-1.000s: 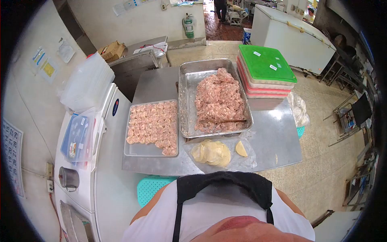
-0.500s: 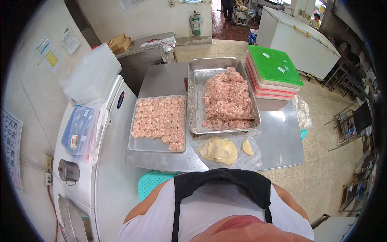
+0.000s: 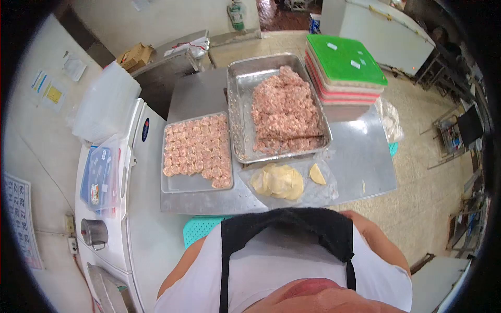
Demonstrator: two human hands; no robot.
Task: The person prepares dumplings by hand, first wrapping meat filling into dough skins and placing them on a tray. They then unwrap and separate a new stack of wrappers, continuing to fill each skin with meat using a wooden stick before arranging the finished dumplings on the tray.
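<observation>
Neither my left hand nor my right hand shows; both are hidden below my chest and the black apron (image 3: 287,221). Closest to my body, a stack of round pale dough wrappers (image 3: 276,181) lies on a clear plastic sheet (image 3: 327,195), with one folded wrapper (image 3: 317,173) to its right. Behind them stands a deep metal pan (image 3: 237,104) holding a mound of ground meat (image 3: 286,112), with a thin brown stick (image 3: 300,139) lying in it. On the left, a clear plastic tray (image 3: 180,184) carries rows of small meat dumplings (image 3: 195,146); its front left part is bare.
Stacked containers with a green lid (image 3: 344,60) stand at the table's back right. A white appliance (image 3: 151,235) on the left bears clear trays (image 3: 107,107), blue lids (image 3: 96,180) and a metal mug (image 3: 94,233). A teal stool (image 3: 201,229) sits under the metal table (image 3: 360,156).
The view has tilted and shifted, so the table and everything on it appear higher and slightly left. My right shoulder and upper arm show more. The food and containers keep their places.
</observation>
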